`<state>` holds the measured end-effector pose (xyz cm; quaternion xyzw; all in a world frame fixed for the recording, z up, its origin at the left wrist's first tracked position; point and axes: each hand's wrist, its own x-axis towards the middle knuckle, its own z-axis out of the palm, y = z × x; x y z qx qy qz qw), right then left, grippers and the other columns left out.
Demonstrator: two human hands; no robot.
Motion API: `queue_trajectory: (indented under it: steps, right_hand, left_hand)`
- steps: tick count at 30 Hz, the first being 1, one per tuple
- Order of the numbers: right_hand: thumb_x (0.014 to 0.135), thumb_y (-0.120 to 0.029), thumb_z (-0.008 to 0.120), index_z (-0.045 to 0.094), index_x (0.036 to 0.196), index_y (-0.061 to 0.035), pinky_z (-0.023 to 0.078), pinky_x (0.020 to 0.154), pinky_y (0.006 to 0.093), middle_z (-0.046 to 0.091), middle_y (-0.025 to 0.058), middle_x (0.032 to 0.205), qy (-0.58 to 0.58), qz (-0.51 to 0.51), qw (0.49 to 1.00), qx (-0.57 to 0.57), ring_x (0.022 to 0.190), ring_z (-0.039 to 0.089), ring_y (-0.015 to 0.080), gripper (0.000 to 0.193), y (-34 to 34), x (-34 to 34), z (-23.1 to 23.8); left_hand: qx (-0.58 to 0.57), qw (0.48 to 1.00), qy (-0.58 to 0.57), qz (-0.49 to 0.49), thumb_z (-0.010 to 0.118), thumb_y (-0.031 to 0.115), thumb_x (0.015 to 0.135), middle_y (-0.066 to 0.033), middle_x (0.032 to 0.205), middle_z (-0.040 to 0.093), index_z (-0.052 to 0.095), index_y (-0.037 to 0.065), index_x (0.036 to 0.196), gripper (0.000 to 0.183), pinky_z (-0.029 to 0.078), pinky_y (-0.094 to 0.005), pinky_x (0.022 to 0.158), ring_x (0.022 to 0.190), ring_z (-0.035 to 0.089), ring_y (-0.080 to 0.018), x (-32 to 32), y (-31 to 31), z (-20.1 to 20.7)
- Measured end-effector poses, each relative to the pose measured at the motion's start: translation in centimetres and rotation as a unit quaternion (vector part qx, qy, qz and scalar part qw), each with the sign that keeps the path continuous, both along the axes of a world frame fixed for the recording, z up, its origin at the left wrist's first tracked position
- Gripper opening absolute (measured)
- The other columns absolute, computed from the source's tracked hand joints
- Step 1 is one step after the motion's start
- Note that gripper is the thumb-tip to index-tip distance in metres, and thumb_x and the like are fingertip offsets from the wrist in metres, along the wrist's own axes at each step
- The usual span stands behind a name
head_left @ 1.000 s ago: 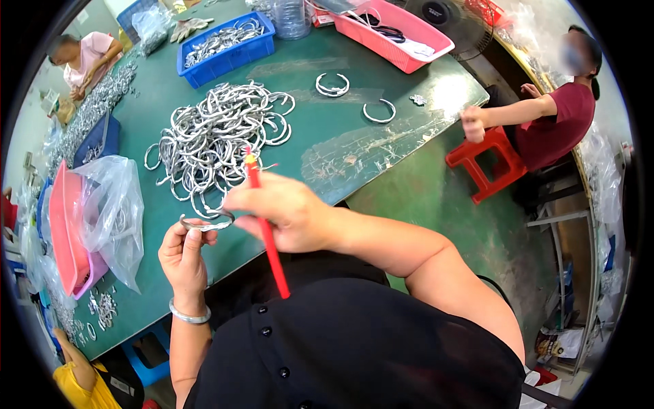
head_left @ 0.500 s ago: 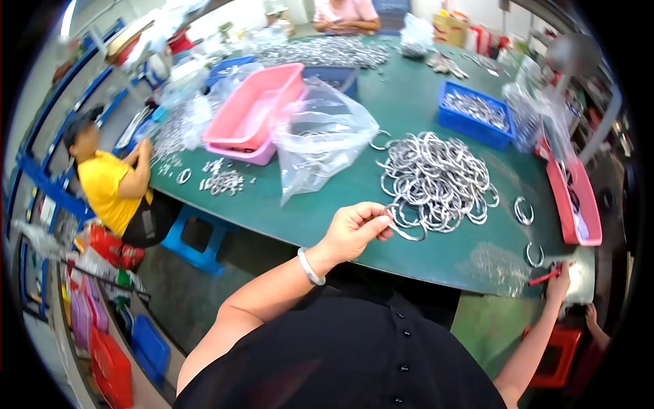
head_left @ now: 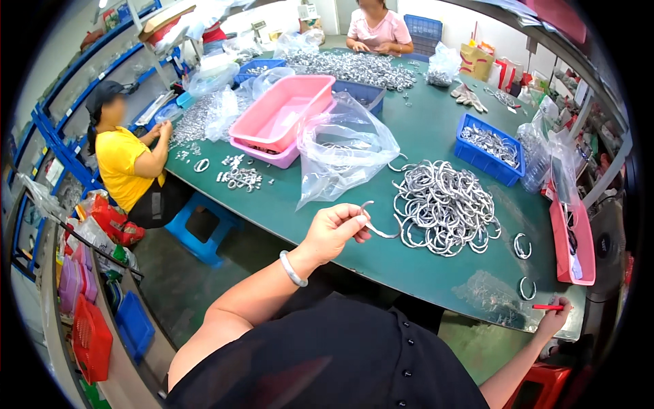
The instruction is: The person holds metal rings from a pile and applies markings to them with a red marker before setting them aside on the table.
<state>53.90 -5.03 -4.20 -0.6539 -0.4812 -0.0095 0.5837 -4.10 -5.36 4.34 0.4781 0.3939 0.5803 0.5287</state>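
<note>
My left hand (head_left: 332, 234), with a pale bangle on its wrist, is closed on an open silver bangle (head_left: 383, 234). It pinches the bangle between thumb and fingers above the table's near edge. To the right of it lies a large heap of silver bangles (head_left: 446, 208). My right hand (head_left: 556, 317), at the table's near right corner, grips a slim red pen-like stick (head_left: 545, 307); its exact kind is unclear. Just beyond the stick lies a single open bangle (head_left: 526, 289), and a second one (head_left: 522, 247) lies farther back.
A clear plastic bag (head_left: 347, 160) lies beside stacked pink tubs (head_left: 283, 112). A blue tray (head_left: 489, 150) of metal pieces and a pink basket (head_left: 572, 242) stand on the right. A person in yellow (head_left: 129, 163) works at the left; another in pink (head_left: 379, 31) sits at the far side.
My left hand has drawn the bangle leftward, away from the heap. The red stick has turned nearly level in my right hand. The whole view has also shifted.
</note>
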Motion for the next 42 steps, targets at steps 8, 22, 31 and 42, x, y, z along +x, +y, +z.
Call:
queue_trajectory:
  steps: [8,22,31,42]
  right_hand:
    - [0.080,-0.002,0.054,0.048,0.100,-0.0018,0.051,0.060,0.0255,0.055,0.0164,0.096,0.369,0.401,0.838,-0.008,0.077,0.059,0.0211,0.021,5.8,-26.1,9.8]
    - [0.083,0.003,0.047,0.044,0.099,-0.0017,0.053,0.072,0.0287,0.053,0.0226,0.104,0.401,0.607,0.664,-0.174,0.089,0.060,0.0273,0.017,12.0,-45.5,18.6]
    - [0.079,0.006,0.050,0.043,0.101,-0.0028,0.052,0.072,0.0315,0.055,0.0206,0.102,0.357,0.698,0.548,-0.291,0.090,0.059,0.0285,0.025,11.9,-56.3,24.3]
    - [0.076,0.005,0.056,0.048,0.089,-0.0042,0.048,0.058,0.0230,0.058,0.0061,0.081,0.169,0.826,0.264,-0.469,0.071,0.058,0.0122,0.018,-10.0,-87.0,20.8]
  left_hand:
    - [0.022,0.996,0.002,0.086,0.050,0.008,0.085,-0.0077,0.078,0.059,0.056,-0.002,0.088,0.012,0.047,-0.0252,0.057,0.063,0.058,-0.0141,-3.3,1.1,-0.8]
    - [-0.018,0.975,-0.047,0.217,0.049,0.009,0.086,-0.0079,0.079,0.059,0.056,0.000,0.088,0.011,0.045,-0.0248,0.056,0.062,0.057,-0.0136,-13.2,-0.7,3.6]
    - [-0.057,0.920,-0.075,0.381,0.050,0.010,0.085,-0.0076,0.078,0.059,0.056,0.000,0.088,0.011,0.046,-0.0243,0.056,0.062,0.057,-0.0133,-18.5,-8.6,8.9]
    - [-0.109,0.750,-0.033,0.651,0.049,0.009,0.086,-0.0043,0.073,0.059,0.056,0.000,0.085,0.011,0.047,-0.0225,0.059,0.064,0.057,-0.0099,-35.8,-38.0,9.0]
